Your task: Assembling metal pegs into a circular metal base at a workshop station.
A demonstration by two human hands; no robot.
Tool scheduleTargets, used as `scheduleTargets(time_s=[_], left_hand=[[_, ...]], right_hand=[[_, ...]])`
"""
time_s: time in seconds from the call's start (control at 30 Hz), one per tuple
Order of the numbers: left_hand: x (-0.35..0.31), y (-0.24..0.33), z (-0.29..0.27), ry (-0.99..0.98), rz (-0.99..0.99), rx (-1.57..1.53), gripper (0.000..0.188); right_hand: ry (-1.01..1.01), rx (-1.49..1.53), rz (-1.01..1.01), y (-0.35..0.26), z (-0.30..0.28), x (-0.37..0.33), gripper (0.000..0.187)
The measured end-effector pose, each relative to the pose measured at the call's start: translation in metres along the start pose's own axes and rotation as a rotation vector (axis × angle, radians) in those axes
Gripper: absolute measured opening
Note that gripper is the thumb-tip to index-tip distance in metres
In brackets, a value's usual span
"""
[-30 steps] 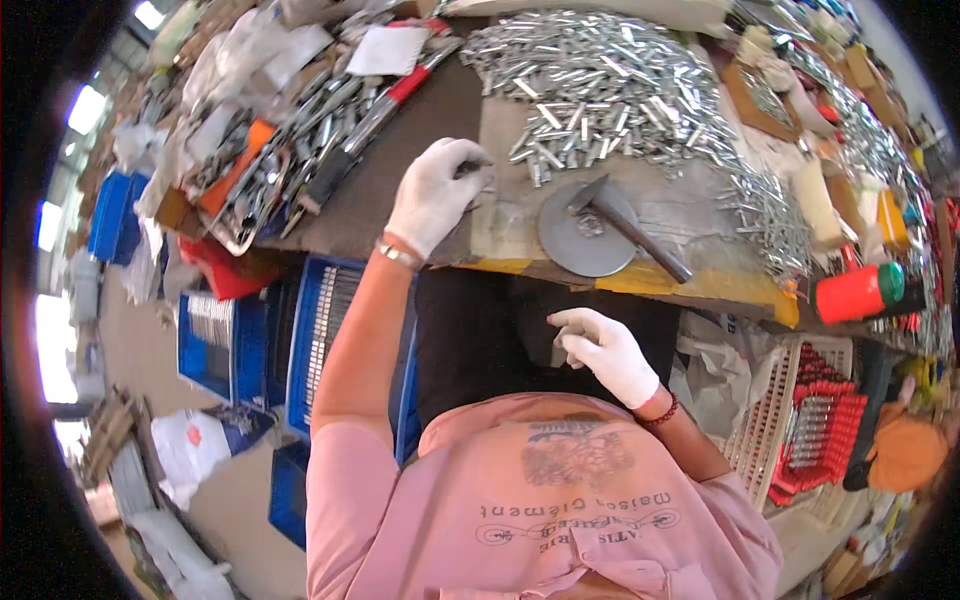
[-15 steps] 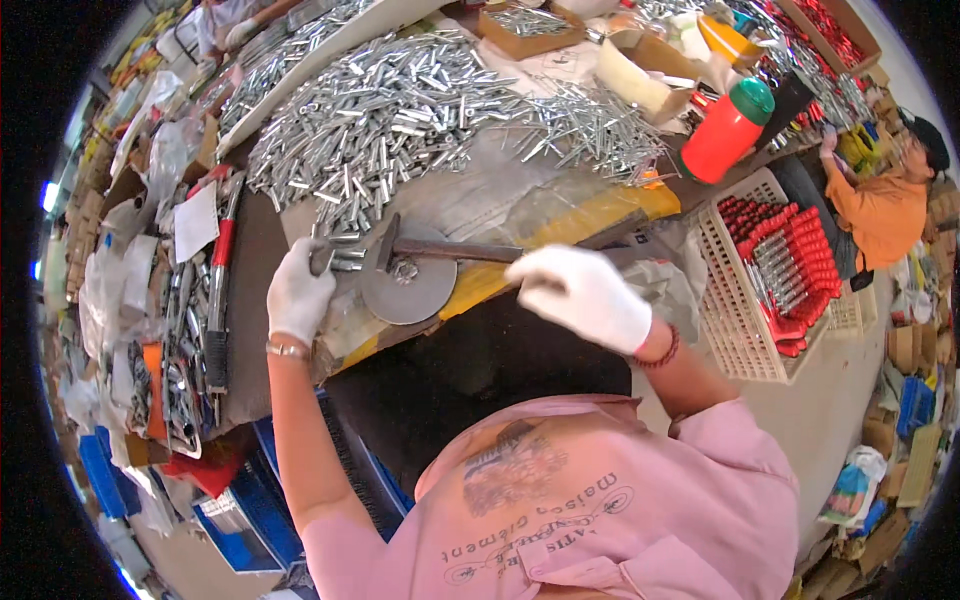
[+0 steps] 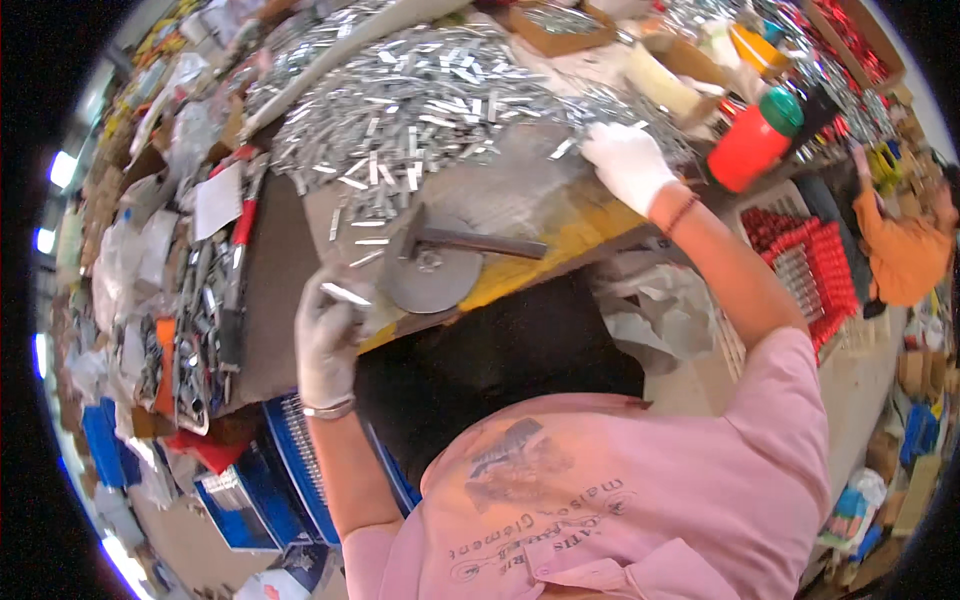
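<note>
Beyond the left fingers [image 3: 317, 300], gripping a metal rod [image 3: 345, 293], loose parts [image 3: 430, 105] heap the surface [image 3: 282, 290]; right of the right fingers [image 3: 604, 145], hold indeterminable, is a co-worker [image 3: 905, 245].

Red bottle [image 3: 748, 155] at two o'clock, blue crate [image 3: 243, 530] at eight.
The bottle wears a green lid [image 3: 780, 112]; toward three, red pieces [image 3: 825, 285] lie in rows, a person in orange [image 3: 905, 250] beyond them; at ten, white paper [image 3: 218, 200] lies among jumbled tools [image 3: 230, 320].

Slim shiny metal piece [image 3: 345, 293] in left hand [image 3: 328, 338], slanted; silvery pins [image 3: 602, 108] heaped beside right hand [image 3: 630, 168].
</note>
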State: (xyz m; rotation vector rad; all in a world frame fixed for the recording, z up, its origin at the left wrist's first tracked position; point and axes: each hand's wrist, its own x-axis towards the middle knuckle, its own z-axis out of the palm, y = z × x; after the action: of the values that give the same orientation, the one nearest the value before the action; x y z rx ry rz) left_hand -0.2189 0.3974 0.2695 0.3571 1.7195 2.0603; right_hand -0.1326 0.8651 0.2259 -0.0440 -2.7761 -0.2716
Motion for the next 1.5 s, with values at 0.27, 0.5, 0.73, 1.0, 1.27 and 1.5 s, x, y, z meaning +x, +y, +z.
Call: scheduleTargets(time_s=[0.27,0.5,0.73,1.0,1.27,1.5], left_hand=[[0.014,-0.036,0.050,-0.114,0.187,0.486,0.016],[0.002,-0.023,0.053,-0.067,0.414,0.835,0.018],[0.009,-0.032,0.039,-0.069,0.536,0.971,0.012],[0.014,-0.036,0.041,-0.020,0.415,0.949,0.014],[0.014,-0.037,0.045,-0.025,0.479,0.968,0.016],[0.016,-0.043,0.042,-0.020,0.505,0.953,0.013]], right_hand=[[0.129,0.885,0.271,-0.102,-0.081,-0.010,0.013],[-0.008,1.141,0.007,-0.179,-0.072,-0.009,0.016],[-0.016,0.701,-0.065,-0.183,-0.067,-0.006,0.004],[0.119,0.543,-0.170,-0.188,-0.063,-0.003,0.006],[0.108,0.544,-0.162,-0.188,-0.055,-0.006,0.005],[0.127,0.549,-0.207,-0.189,-0.051,-0.004,0.007]])
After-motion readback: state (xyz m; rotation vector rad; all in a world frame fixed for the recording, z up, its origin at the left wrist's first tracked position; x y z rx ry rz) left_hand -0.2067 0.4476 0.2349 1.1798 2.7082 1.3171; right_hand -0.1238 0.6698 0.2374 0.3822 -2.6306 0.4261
